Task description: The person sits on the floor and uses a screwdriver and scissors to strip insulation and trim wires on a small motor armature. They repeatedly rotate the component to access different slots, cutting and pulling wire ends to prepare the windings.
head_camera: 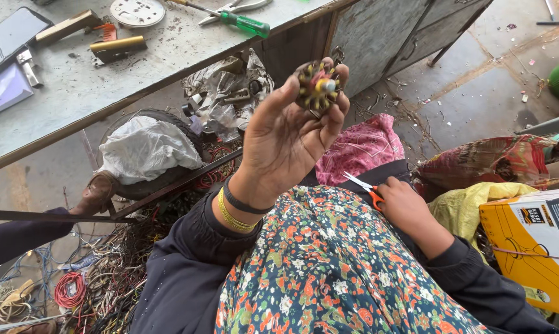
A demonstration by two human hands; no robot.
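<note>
The left hand (286,139) is raised in front of the camera, palm toward the viewer, w/ the fingers closed around a small round motor armature (317,85): dark slotted core, yellow-ish winding parts, a pale shaft end in the middle. It is held at the fingertips, above the lap and just in front of the edge of the grey workbench (106,93). The wrist carries a black band and yellow bangles. The right hand (403,207) rests low on the lap, on the floral cloth (329,266), fingers closed on the orange handles of small scissors (363,187); blades point up-left and look a bit apart. On the bench lie a green-handled screwdriver (242,23), a white round plate (137,12) & a phone (10,37). Below the bench, a tangle of wires (112,278) on the floor. At right, a yellow cardboard box (527,253), near the right forearm.
</note>
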